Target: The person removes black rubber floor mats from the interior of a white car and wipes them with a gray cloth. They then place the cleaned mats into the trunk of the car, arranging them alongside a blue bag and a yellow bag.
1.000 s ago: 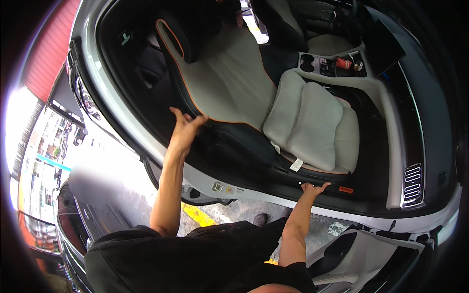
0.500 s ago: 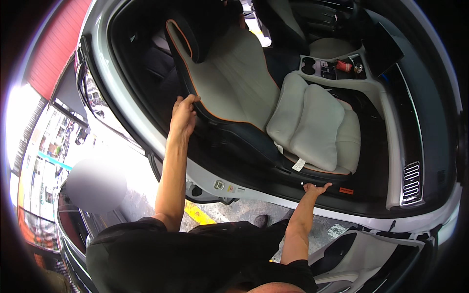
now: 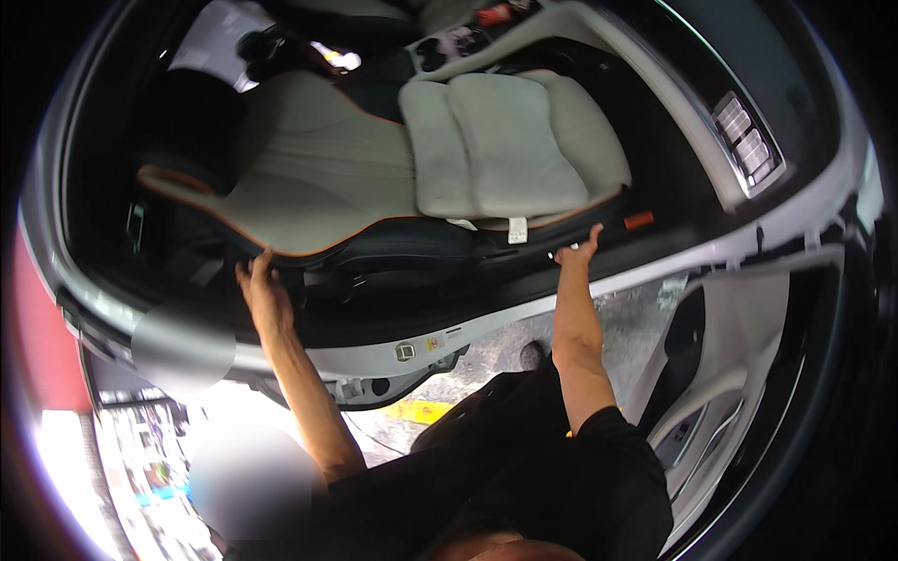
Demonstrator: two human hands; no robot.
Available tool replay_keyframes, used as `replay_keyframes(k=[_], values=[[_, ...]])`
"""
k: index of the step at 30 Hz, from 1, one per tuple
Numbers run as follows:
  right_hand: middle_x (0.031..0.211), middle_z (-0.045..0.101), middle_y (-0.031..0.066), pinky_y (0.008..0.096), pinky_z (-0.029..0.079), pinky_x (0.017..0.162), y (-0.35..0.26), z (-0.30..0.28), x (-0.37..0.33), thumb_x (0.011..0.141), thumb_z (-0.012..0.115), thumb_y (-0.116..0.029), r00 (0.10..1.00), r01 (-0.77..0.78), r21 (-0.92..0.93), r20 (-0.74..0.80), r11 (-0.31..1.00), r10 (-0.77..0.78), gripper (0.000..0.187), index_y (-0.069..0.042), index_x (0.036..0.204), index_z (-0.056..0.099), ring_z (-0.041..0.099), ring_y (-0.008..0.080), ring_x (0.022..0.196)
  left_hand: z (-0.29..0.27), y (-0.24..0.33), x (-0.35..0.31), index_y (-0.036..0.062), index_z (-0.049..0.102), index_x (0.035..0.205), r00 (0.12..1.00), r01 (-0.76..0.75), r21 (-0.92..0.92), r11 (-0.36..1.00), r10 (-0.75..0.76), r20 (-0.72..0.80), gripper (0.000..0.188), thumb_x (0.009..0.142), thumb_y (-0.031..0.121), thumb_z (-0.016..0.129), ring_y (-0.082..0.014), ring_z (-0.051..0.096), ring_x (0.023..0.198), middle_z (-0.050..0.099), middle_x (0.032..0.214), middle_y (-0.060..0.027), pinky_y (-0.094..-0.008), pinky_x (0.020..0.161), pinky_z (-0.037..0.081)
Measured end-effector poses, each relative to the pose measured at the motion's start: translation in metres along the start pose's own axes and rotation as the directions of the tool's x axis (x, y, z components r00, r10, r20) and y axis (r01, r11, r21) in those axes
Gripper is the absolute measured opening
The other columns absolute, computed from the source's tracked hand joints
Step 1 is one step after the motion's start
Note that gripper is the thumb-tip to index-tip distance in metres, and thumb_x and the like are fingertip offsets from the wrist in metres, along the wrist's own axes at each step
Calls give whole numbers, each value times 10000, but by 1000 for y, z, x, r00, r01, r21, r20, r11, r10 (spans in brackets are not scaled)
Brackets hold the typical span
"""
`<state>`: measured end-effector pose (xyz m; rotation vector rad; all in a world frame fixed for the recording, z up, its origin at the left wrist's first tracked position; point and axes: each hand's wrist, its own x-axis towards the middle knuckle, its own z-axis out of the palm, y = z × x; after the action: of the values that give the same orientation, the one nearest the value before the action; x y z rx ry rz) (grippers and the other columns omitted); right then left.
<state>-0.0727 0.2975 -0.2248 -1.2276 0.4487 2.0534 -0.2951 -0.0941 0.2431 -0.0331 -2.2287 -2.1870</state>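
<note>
Nearest my camera, one black shirt (image 3: 524, 467) fills the bottom of the view, and two bare forearms reach up out of it. Two hands at work, then. The left hand (image 3: 267, 297) is up by the backrest with its fingers spread apart, the tips right at the orange-piped edge; whether they press on it, I can't tell from here. The right hand (image 3: 577, 248) is low by the seat base, its thumb standing away from the fingers — no clamp that I can see, though its fingertips are too small for me to judge contact.

Below them I get one dark shoe (image 3: 531, 355) on the ground, one yellow stripe (image 3: 418, 411), and one swung-out door panel (image 3: 716, 383) to the right. Past the pale sill (image 3: 505, 323) lies the one car seat (image 3: 365, 178) both hands are at, inside the doorway, its backrest leaning well back. On it rests one pale cushion (image 3: 514, 140) with two padded sections, and a white tag (image 3: 517, 231) hangs over the near edge. One orange-red label (image 3: 639, 220) sits just beyond the right hand. Farthest off — one console (image 3: 458, 47), one red packet (image 3: 494, 14) on it.
</note>
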Motion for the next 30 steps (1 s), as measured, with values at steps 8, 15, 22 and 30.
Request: replay_keyframes(k=[8, 15, 22, 30], values=[[1401, 558, 170, 526, 424, 1111, -7, 7, -9, 619, 972, -349, 987, 83, 215, -149, 973, -51, 1139, 22, 1484, 330, 578, 381, 1200, -11, -1, -1, 7, 63, 1552, 996, -11, -34, 999, 14, 92, 1010, 821, 204, 730, -192, 441, 1201, 524, 1249, -120, -402, 1059, 248], [1604, 272, 181, 573, 284, 1182, -20, 11, -8, 575, 978, -413, 971, 51, 202, -241, 978, -1, 1590, -124, 1551, -244, 438, 403, 1358, -3, -4, 0, 108, 585, 1053, 990, -51, -42, 998, 56, 130, 194, 913, 224, 651, -170, 500, 1108, 604, 1102, -38, -371, 989, 325], [1612, 262, 180, 567, 252, 1194, -17, 19, -22, 574, 968, -457, 951, 56, 142, -310, 988, -10, 1609, -127, 1540, -275, 413, 401, 1383, -16, -8, 1, 125, 524, 1172, 990, -61, -83, 995, 70, 123, 293, 914, 184, 652, -175, 514, 1073, 602, 1063, -36, -411, 986, 342], [1615, 256, 191, 557, 229, 1207, -20, 12, -9, 596, 952, -479, 979, 37, 162, -202, 986, -3, 1617, -138, 1509, -338, 388, 402, 1400, -12, -5, -4, 88, 207, 1459, 988, -70, -72, 995, 79, 134, 709, 899, 150, 637, -210, 529, 1104, 569, 1122, -67, -428, 1008, 343]])
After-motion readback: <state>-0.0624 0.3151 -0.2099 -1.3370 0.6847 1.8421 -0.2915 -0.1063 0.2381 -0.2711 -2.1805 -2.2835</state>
